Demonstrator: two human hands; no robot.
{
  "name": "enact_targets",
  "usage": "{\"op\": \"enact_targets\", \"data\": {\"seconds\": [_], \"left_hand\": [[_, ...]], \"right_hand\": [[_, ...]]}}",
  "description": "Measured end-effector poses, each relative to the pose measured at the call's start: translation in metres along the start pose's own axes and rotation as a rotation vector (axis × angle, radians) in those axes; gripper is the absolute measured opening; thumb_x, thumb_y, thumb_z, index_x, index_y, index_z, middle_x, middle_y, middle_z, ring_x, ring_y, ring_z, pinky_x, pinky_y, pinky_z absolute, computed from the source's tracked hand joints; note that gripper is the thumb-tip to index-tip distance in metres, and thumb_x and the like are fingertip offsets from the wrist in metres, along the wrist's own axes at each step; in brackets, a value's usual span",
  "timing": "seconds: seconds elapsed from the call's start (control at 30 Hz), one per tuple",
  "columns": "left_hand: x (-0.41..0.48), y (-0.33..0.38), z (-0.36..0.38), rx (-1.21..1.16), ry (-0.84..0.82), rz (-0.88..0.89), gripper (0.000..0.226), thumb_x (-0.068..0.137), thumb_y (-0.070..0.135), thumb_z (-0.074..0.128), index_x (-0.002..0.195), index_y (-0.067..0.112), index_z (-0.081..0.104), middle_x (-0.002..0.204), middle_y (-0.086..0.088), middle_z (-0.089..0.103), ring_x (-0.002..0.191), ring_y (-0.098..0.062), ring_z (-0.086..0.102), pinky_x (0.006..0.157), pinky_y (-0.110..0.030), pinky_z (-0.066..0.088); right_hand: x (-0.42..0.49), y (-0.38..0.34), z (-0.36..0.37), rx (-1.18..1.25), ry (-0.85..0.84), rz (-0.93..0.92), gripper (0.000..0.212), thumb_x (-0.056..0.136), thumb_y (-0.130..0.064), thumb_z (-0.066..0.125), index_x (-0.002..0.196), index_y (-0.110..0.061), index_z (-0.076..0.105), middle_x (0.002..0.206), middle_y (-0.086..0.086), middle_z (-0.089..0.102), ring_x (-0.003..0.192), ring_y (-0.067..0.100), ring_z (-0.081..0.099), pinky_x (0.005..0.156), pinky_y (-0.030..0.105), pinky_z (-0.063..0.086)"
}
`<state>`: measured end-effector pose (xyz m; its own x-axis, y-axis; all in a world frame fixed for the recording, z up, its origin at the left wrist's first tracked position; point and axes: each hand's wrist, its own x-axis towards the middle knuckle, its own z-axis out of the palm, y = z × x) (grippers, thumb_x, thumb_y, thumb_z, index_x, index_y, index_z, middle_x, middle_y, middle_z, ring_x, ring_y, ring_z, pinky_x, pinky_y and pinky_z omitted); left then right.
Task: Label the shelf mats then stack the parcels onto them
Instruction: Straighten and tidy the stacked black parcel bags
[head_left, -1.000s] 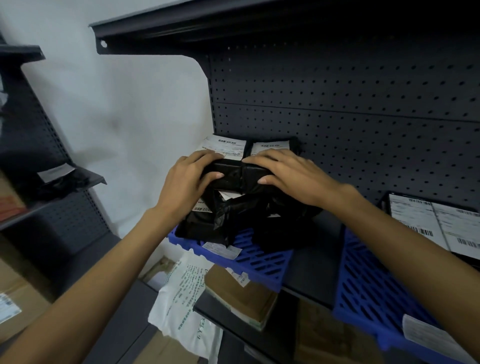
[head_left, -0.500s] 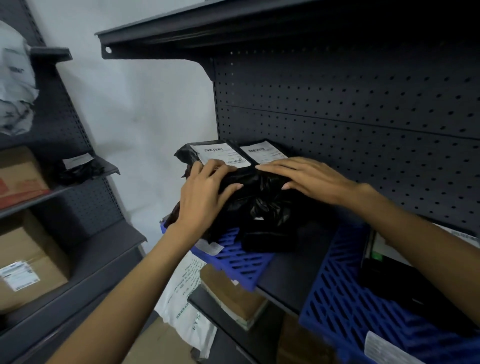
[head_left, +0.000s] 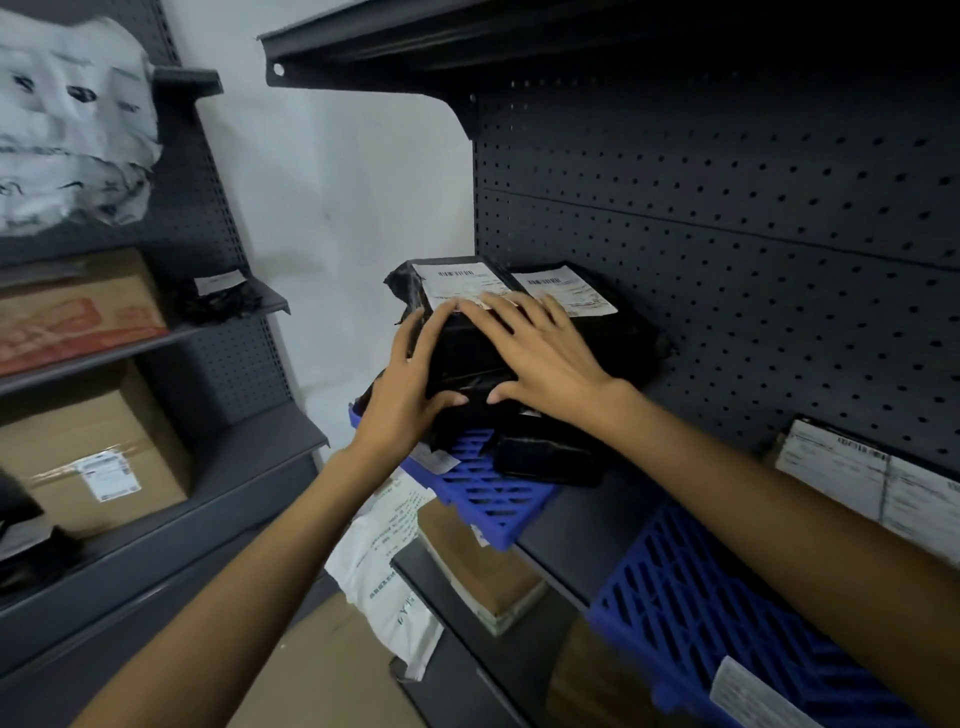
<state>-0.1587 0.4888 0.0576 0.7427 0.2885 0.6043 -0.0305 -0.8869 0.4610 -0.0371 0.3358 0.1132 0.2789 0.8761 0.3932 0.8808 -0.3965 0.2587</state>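
A pile of black plastic parcels (head_left: 631, 340) with white shipping labels (head_left: 457, 283) lies on a blue slatted shelf mat (head_left: 488, 488) at the left end of the dark shelf. My left hand (head_left: 410, 395) lies against the pile's left side, fingers straight, thumb on the front. My right hand (head_left: 540, 353) rests flat on top of the pile, fingers spread. A small white label (head_left: 434, 460) sticks to this mat's front edge. A second blue mat (head_left: 727, 623) with its own label (head_left: 753, 696) lies to the right, with label-faced parcels (head_left: 872, 478) at its back.
The pegboard back panel (head_left: 727, 208) and an upper shelf (head_left: 467, 31) close the space. Below sit a brown box (head_left: 483, 571) and a white mailer bag (head_left: 389, 561). The left rack holds cardboard boxes (head_left: 93, 457), a small black parcel (head_left: 218, 299) and a white bag (head_left: 67, 119).
The view has shifted left and down. My right hand slid left across the pile's top toward my left hand; both stay on the black parcels.
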Motion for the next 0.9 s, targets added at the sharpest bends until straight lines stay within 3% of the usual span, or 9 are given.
{"op": "enact_targets", "data": {"seconds": [0.1, 0.4, 0.5, 0.6, 0.9], "left_hand": [[0.004, -0.008, -0.004, -0.035, 0.016, 0.019, 0.101, 0.075, 0.01, 0.079, 0.154, 0.035, 0.02, 0.157, 0.007, 0.03, 0.142, -0.014, 0.035, 0.11, -0.04, 0.042], [0.028, -0.065, -0.049, -0.174, -0.097, 0.064, 0.095, 0.075, 0.008, 0.08, 0.149, 0.038, 0.029, 0.143, 0.013, 0.048, 0.128, -0.013, 0.051, 0.101, -0.041, 0.05], [0.033, -0.089, -0.063, -0.237, -0.149, 0.069, 0.094, 0.075, 0.007, 0.08, 0.147, 0.041, 0.03, 0.138, 0.019, 0.05, 0.123, -0.012, 0.055, 0.099, -0.04, 0.053], [0.032, -0.11, -0.067, -0.276, -0.198, 0.091, 0.091, 0.077, 0.01, 0.08, 0.147, 0.042, 0.031, 0.138, 0.021, 0.049, 0.12, -0.014, 0.057, 0.096, -0.04, 0.054], [0.045, -0.132, -0.068, -0.466, -0.229, 0.24, 0.075, 0.082, 0.014, 0.077, 0.143, 0.031, 0.037, 0.142, 0.019, 0.044, 0.126, -0.01, 0.051, 0.096, -0.034, 0.055]], "right_hand": [[0.011, -0.008, 0.006, -0.063, 0.037, 0.032, 0.103, 0.079, -0.049, 0.073, 0.157, -0.026, 0.011, 0.157, 0.006, 0.028, 0.143, 0.03, 0.029, 0.12, 0.049, 0.014], [0.054, -0.041, 0.002, -0.151, 0.104, 0.076, 0.096, 0.074, -0.061, 0.071, 0.151, -0.026, 0.027, 0.145, 0.003, 0.045, 0.128, 0.03, 0.046, 0.116, 0.05, 0.021], [0.068, -0.06, -0.001, -0.1, 0.063, 0.133, 0.094, 0.073, -0.058, 0.073, 0.149, -0.027, 0.028, 0.144, -0.001, 0.043, 0.128, 0.029, 0.042, 0.105, 0.048, 0.038], [0.074, -0.078, 0.003, 0.029, -0.022, 0.233, 0.096, 0.074, -0.051, 0.077, 0.15, -0.028, 0.024, 0.151, -0.004, 0.031, 0.135, 0.033, 0.031, 0.082, 0.046, 0.054], [0.081, -0.105, 0.009, -0.009, -0.026, 0.398, 0.094, 0.077, -0.04, 0.078, 0.151, -0.027, 0.022, 0.153, 0.0, 0.03, 0.142, 0.035, 0.027, 0.079, 0.049, 0.058]]}}
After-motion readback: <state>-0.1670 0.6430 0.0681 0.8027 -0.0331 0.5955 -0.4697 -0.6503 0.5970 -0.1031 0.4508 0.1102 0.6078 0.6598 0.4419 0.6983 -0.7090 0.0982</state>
